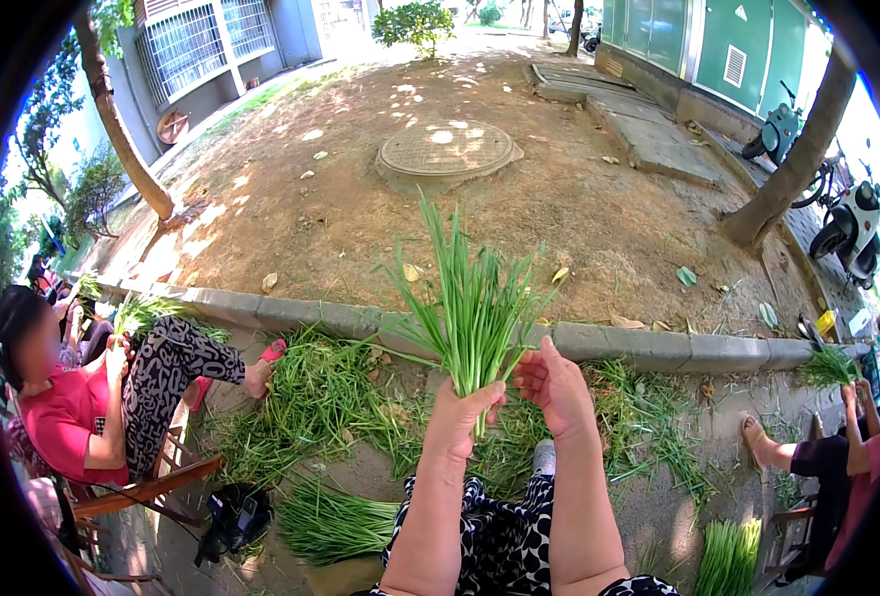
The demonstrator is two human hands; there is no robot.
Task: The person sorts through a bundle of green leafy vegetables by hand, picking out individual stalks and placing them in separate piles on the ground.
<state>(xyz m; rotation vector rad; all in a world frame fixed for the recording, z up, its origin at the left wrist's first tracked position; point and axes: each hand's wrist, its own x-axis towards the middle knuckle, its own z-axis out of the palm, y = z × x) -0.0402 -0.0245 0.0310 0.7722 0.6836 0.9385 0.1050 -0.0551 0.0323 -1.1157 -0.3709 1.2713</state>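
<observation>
Upright in front of me stands a bunch of green chives (470,313), its long leaves fanning out at the top. My left hand (457,419) is closed round the pale lower stems, thumb across the front. Just to the right, my right hand (559,392) is raised beside the bunch, fingers partly curled and apart, with nothing visible in it. Below my left forearm lies a neat heap of chives (335,521). Loose green leaves (296,412) are strewn over the ground behind my hands, against the kerb.
A low stone kerb (340,318) edges bare soil with a round manhole cover (447,149). At left, a seated person in pink (82,417) handles greens; another person (862,447) does so at right. A black bag (236,517) and another chive bundle (728,558) lie nearby.
</observation>
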